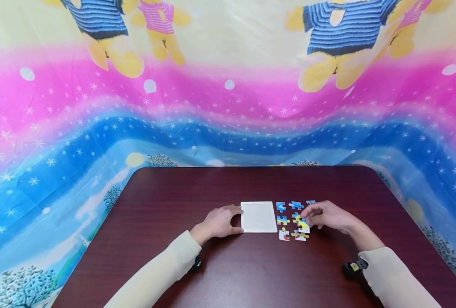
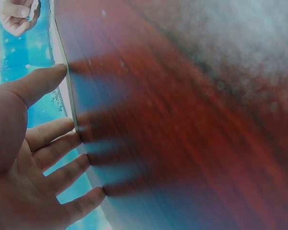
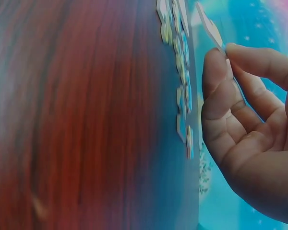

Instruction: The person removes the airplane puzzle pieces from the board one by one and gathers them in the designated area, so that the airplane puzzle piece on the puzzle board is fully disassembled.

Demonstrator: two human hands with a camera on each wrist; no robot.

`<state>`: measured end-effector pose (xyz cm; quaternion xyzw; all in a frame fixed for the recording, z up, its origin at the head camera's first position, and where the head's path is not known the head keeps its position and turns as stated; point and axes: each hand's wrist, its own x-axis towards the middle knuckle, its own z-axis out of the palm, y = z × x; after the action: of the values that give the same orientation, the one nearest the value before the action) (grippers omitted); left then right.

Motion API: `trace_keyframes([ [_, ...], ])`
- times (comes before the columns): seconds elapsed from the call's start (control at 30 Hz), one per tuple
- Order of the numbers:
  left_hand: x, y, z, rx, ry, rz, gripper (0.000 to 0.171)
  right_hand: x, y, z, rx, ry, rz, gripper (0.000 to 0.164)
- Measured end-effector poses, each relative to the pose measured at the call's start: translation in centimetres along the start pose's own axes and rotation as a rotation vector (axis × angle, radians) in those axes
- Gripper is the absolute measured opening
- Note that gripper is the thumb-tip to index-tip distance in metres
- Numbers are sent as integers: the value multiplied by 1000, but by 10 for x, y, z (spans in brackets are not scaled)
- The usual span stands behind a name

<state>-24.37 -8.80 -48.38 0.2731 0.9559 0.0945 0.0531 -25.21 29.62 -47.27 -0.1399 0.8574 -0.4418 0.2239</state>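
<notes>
A square white puzzle tray [image 1: 258, 217] lies flat on the table. My left hand [image 1: 223, 221] rests at its left side; thumb and index finger touch its edge near the corners, the fingers fairly straight in the left wrist view. My right hand [image 1: 330, 217] pinches a jigsaw piece [image 3: 211, 28] between thumb and index finger, raised above the table. In the head view the held jigsaw piece [image 1: 304, 227] shows yellow and white over the loose pieces. Colourful jigsaw pieces [image 1: 283, 220] lie in rough columns right of the tray.
The dark red-brown table [image 1: 251, 265] has rounded far corners. A printed curtain [image 1: 228, 107] with bears and snowflakes hangs behind and at both sides. A black wrist device [image 1: 353, 268] sits at the right sleeve.
</notes>
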Motion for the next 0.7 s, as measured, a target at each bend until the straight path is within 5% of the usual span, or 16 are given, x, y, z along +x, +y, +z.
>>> trace_keyframes([
  [0.7,0,1,0,-4,-5,-1,63,-19,22,-14,-57,-29,14,20],
])
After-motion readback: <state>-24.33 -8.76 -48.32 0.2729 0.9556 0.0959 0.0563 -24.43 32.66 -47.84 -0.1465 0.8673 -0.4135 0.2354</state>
